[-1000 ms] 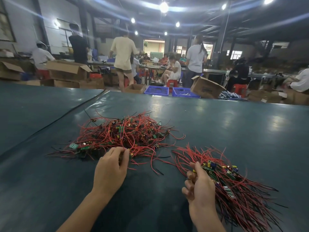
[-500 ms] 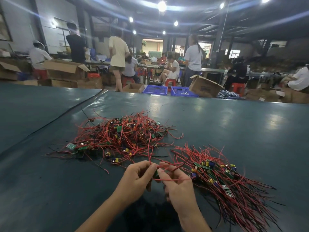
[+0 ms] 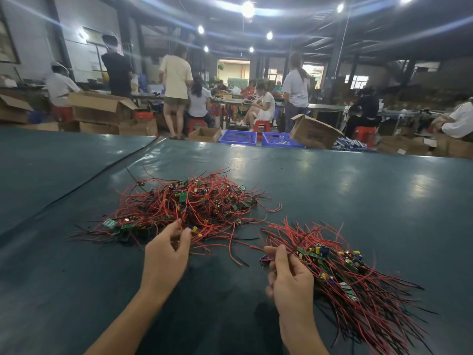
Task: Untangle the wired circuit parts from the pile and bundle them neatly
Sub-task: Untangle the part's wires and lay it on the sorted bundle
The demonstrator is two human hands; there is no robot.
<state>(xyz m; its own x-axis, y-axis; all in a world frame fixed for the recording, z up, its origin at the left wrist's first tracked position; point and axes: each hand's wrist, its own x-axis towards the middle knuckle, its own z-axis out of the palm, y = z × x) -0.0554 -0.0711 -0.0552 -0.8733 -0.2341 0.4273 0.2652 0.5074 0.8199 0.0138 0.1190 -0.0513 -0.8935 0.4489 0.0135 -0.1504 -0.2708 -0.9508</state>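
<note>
nearest the camera, the right hand [image 3: 290, 283] lies at the near-left end of the sorted bundle [image 3: 358, 285]. its fingers are curled, with thumb and forefinger pinching red wires where they meet a small green circuit board. the bundle fans away to the right across the dark green table [image 3: 358, 188], its red and black wires lying roughly parallel and its boards gathered close to the hand. one board has a white label, too small to read.

a little further out, the left hand [image 3: 165, 254] reaches into the near edge of the tangled pile [image 3: 189, 203]. its fingers are bent, and thumb and forefinger close on wires there. the pile is a loose heap of red wires, green boards and yellow and blue parts, left of the bundle and just apart from it, with a few stray wires trailing between the two.

past the far table edge, two blue crates [image 3: 238, 137] stand beside a tilted cardboard box [image 3: 313, 135]. dark print on its side is too blurred to read. open cartons [image 3: 99, 106] stand to the left. beyond them, people [image 3: 176, 78] stand or sit at long benches under bright ceiling lamps [image 3: 247, 8].
</note>
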